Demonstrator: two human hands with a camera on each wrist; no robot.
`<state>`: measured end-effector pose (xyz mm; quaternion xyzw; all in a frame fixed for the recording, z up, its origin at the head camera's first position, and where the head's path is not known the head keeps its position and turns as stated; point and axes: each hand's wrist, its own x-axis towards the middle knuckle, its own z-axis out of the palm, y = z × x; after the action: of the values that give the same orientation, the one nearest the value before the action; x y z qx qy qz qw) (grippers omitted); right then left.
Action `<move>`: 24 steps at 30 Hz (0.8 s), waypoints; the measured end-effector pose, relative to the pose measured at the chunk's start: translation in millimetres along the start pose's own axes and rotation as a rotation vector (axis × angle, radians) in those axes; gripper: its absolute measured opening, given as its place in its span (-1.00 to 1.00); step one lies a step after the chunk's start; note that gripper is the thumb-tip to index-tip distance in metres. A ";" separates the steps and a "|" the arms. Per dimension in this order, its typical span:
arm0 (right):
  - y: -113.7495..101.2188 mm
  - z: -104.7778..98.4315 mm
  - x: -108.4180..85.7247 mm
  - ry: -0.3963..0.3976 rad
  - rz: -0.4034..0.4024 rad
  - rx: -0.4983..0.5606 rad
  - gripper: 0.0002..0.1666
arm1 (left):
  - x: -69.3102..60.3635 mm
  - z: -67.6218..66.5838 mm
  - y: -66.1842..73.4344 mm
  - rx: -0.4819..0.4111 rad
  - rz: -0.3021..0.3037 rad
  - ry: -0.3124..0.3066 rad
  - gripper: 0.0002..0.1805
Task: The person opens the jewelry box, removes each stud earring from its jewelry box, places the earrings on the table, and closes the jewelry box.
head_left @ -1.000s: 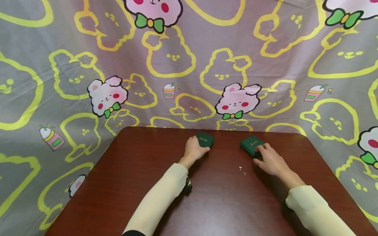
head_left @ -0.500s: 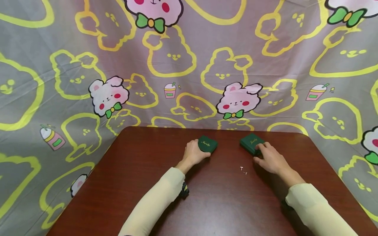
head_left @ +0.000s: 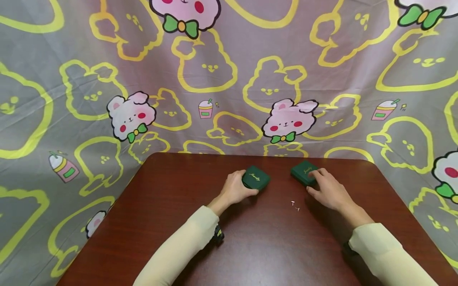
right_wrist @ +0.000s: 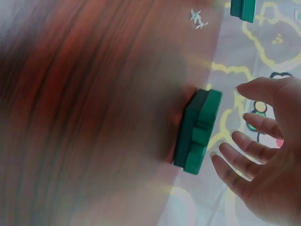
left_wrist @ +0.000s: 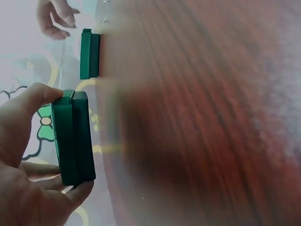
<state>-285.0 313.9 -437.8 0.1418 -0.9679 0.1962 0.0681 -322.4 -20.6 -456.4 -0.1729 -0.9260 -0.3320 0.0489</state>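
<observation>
My left hand grips a green jewelry box with gold lettering on its lid. In the left wrist view, the thumb is on one end of that jewelry box and fingers reach the other end; it appears slightly off the table. My right hand is beside a second green jewelry box at the back right. The right wrist view shows its spread fingers apart from this second box, which sits on the table with its lid down.
Two tiny silver, pin-like pieces lie on the brown wooden table between the hands, nearer the right one. A patterned cloth hangs behind the table's far edge and along its sides.
My left hand has brought its jewelry box from near the far edge to the right and closer to me. The right hand has stayed nearly still beside the second box.
</observation>
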 end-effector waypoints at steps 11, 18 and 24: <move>-24.4 9.8 -4.2 -0.025 -0.106 0.132 -0.38 | -16.4 -6.2 3.9 -0.027 0.110 -0.111 -0.12; -42.8 25.9 -9.1 -0.083 -0.195 0.221 -0.36 | -25.4 -7.4 -1.3 -0.021 0.169 -0.177 -0.06; -54.9 34.3 -10.8 -0.133 -0.275 0.235 -0.37 | -30.5 -5.9 -6.5 0.011 0.194 -0.223 -0.02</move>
<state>-260.8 254.4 -451.4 0.2922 -0.9122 0.2869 0.0131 -296.3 -37.8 -462.0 -0.2972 -0.9064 -0.2995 -0.0214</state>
